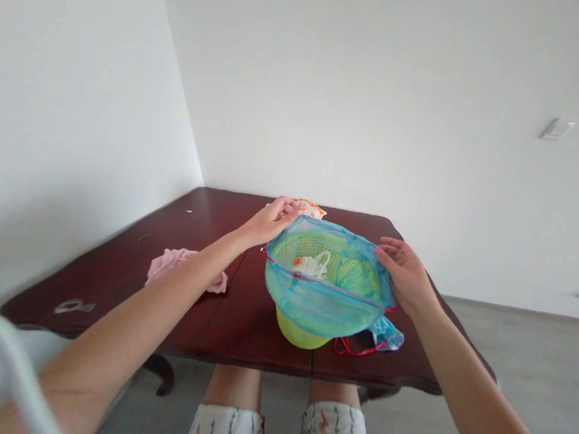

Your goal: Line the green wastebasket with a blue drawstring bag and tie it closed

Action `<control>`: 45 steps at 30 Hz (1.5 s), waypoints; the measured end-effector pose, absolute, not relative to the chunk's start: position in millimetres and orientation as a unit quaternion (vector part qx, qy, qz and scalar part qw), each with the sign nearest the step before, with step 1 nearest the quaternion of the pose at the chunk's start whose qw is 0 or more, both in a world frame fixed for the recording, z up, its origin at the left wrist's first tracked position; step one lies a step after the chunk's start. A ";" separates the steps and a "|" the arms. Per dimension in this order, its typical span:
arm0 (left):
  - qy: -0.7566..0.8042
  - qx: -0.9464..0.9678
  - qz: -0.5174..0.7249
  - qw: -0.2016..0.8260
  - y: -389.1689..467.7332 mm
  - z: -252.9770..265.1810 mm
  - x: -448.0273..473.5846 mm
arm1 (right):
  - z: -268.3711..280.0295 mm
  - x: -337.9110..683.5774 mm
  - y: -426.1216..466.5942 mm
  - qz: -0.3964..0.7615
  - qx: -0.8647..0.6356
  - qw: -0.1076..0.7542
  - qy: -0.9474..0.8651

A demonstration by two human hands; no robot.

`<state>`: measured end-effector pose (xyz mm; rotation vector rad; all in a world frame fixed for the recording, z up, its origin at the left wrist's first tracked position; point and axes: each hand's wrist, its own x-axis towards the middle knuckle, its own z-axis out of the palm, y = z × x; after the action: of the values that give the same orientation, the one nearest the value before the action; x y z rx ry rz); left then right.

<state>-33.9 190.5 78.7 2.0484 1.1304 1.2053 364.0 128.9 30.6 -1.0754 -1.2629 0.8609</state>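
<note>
A sheer blue mesh bag (312, 316) with red cord trim is spread over a yellow-green plastic basket (301, 339) on the table. My left hand (276, 220) pinches the bag's far left edge. On the right side, my right hand (405, 274) grips the opposite edge between thumb and fingers. Through the mesh, a white plastic item with orange marks (312, 265) shows inside the basket; its exact kind is unclear. A smaller piece of blue fabric (388, 334) and a red cord (354, 349) lie below my right hand, beside the basket.
A crumpled pink cloth (168, 261) lies left of the basket, partly behind my left forearm. Past my left hand sits a white and orange package (311, 209). A whitish scrap (72, 306) rests near the left edge of the dark wooden table (255, 335). Walls stand behind and left.
</note>
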 end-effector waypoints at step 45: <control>0.370 0.290 0.653 0.593 75.6 102.2 -58.2 | 52.4 374.2 14.5 0.640 -0.260 0.686 -0.230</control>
<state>-58.2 75.6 102.2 0.6745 0.8601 1.5188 374.2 14.5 52.4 -0.5813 -0.5156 1.4328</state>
